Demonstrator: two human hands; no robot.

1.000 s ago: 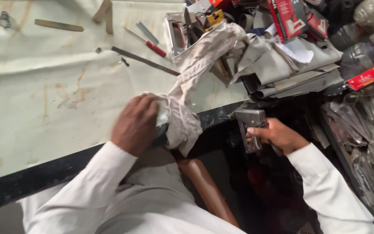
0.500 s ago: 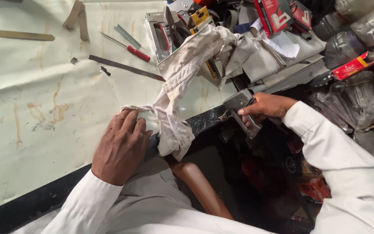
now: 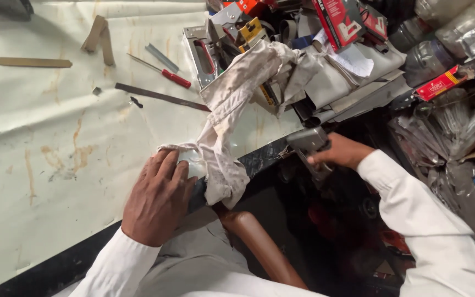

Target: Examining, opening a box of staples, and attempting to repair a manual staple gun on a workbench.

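My left hand (image 3: 158, 198) presses flat on a dirty white cloth (image 3: 232, 110) at the near edge of a pale, stained work table (image 3: 56, 143). The cloth runs up and to the right toward a heap of tools. My right hand (image 3: 343, 150) grips a grey metal staple gun (image 3: 310, 144), held against the table's dark front edge (image 3: 259, 159) just right of the cloth. Both arms wear white sleeves.
A red-handled screwdriver (image 3: 160, 72), a long flat metal blade (image 3: 160, 97), wooden strips (image 3: 34, 62) and another metal stapler (image 3: 202, 55) lie on the table. Red boxes (image 3: 341, 22), grey folded material and plastic bags crowd the right side. A brown rounded armrest (image 3: 257, 242) sits below.
My right hand has brought the staple gun up and leftward to the table's front edge. My left hand has stayed pressed on the cloth.
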